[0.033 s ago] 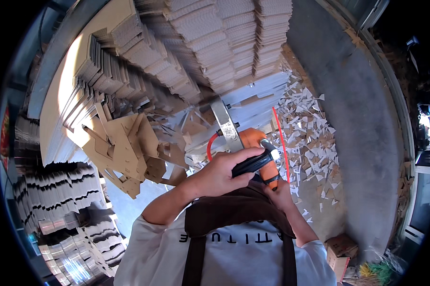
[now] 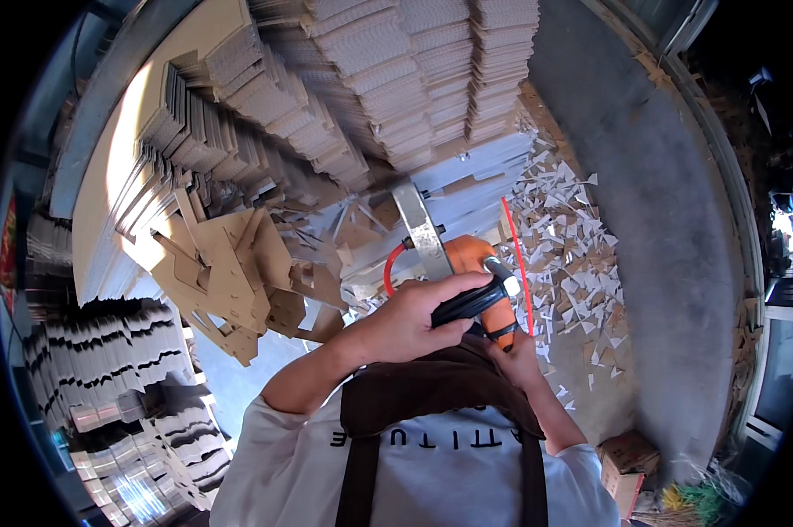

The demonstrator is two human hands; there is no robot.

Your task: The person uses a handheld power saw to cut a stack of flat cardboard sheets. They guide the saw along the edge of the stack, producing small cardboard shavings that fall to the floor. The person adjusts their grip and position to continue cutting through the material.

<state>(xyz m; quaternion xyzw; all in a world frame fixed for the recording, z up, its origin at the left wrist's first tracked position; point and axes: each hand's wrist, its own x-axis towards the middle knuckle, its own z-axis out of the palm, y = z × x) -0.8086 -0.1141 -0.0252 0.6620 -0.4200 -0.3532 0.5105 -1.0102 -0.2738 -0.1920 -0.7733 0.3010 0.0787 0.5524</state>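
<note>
An orange hand-held power tool with a flat metal bar head is in front of my chest. My left hand wraps round its black side handle, the thumb lying along the top. At the lower end of the orange body my right hand is closed on the tool, its fingers mostly hidden beneath. A red hose curves from the metal head down behind my left hand. Past the head, cut cardboard stacks rise. The bar's far end appears close to their lower edge; contact cannot be told.
Loose die-cut cardboard pieces lean in a heap at left. White and brown scraps litter the floor to the right, where a thin red line runs. Bundled stacks stand at lower left, a carton at lower right.
The tool has tilted very slightly, its metal head and side handle shifting by a few pixels. Both hands keep their hold.
</note>
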